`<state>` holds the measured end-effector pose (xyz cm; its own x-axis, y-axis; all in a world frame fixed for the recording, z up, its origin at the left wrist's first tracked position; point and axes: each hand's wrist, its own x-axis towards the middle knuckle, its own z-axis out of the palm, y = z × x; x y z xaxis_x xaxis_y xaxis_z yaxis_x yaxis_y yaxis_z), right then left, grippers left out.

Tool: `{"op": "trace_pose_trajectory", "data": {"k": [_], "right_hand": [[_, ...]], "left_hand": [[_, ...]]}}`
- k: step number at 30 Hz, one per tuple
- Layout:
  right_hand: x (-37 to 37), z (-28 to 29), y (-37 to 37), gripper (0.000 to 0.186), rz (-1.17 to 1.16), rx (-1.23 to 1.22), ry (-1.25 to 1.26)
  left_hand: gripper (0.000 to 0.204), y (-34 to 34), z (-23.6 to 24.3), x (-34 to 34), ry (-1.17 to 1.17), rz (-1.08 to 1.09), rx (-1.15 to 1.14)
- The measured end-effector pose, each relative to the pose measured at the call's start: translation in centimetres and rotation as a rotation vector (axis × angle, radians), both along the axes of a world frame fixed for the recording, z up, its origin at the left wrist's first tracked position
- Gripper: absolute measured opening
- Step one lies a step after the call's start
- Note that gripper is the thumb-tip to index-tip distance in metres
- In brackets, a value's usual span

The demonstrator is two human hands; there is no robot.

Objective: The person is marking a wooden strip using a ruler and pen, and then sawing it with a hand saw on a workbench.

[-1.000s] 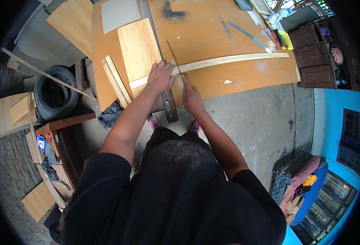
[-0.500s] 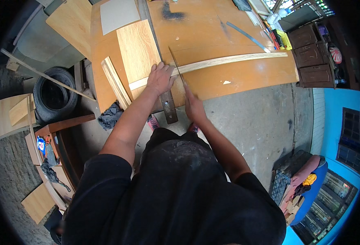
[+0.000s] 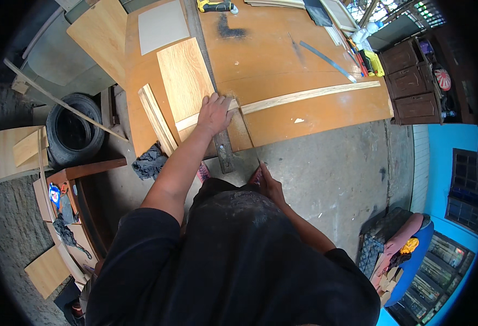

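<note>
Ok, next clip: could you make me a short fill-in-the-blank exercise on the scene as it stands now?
1. The handsaw reaches the wooden strip to the ____ of the person's left hand.
2. The right hand, gripping the handsaw, is ____ to the person's body than the left hand.
3. The tire is on the ____ side of the brown table.
4. The person's short-sleeved shirt is ____ in colour.

Missing words: right; closer; left; black.

You wear a loose black short-sleeved cloth shirt [image 3: 233, 261] with greyish smudges [image 3: 244, 200] on its lower front, black legwear [image 3: 211, 186] and pink-and-dark shoes [image 3: 203, 172]; your left hand [image 3: 215, 114] and right hand [image 3: 272, 189] are bare.
</note>
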<state>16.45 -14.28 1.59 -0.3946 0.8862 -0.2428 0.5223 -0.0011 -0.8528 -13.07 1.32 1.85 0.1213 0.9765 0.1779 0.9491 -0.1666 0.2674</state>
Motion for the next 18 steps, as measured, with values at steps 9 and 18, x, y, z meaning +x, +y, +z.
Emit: {"op": "trace_pose_trajectory", "data": {"k": [9, 18], "right_hand": [[3.8, 1.7, 1.2, 0.060, -0.013, -0.030, -0.038], [8.3, 2.8, 5.2, 0.054, -0.225, 0.076, -0.061]], "left_hand": [[0.040, -0.6, 1.9, -0.1, -0.099, 0.044, -0.048], [0.036, -1.4, 7.8, 1.2, -0.416, 0.154, 0.023]]}}
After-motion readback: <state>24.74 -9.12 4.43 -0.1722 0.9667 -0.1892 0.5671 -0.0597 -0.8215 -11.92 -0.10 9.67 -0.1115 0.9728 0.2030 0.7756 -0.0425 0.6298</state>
